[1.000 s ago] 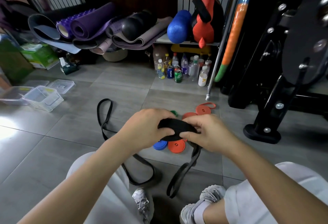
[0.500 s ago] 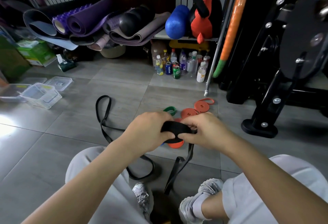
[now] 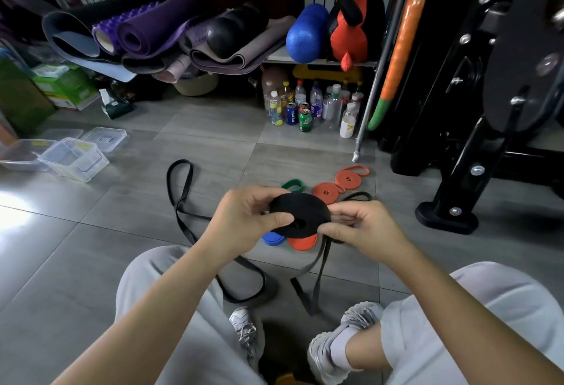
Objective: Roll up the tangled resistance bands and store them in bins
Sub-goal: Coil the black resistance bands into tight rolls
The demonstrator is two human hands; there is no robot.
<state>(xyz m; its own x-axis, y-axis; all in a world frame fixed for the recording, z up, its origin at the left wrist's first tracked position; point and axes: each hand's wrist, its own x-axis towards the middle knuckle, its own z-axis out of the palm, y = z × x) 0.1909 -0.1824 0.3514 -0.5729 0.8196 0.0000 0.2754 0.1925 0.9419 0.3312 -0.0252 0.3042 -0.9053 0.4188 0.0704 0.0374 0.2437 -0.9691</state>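
Between the grips: black coil [image 3: 300, 216], a flat disc of wound band with a small hole at its centre, held up off the floor; it looks like matte rubber.
Left grip [image 3: 244, 219]: thumb on the coil's face and fingers curled behind its rim, pinching it.
Right grip [image 3: 363, 226]: fingertips pinched on the coil's right edge, where the band feeds in.
Below the grips: loose tail [image 3: 317, 265], a flat strap hanging in a doubled run down to the floor, not yet wound.
Risk, springing: rubber wound this tightly wants to uncoil, so a slackened pinch would likely let the outer turns slip.
Risk, telescoping: uneven pull on the tail could push the centre out sideways.
Risk, snag: the tail ends near the shoes and may catch or twist there.
Left of the grips: second black band [image 3: 183, 195], sprawled in long loops; I cannot tell if it joins the tail.
Just under the grips: blue coil [image 3: 273, 238] and orange coil [image 3: 303, 242], partly hidden.
Beyond the grips: green coil [image 3: 293, 184] and two orange discs [image 3: 326, 192].
Far left of the grips: bins [image 3: 73, 158], clear hard plastic, well apart from the coil.
Floor [image 3: 122, 232]: glossy grey tile.
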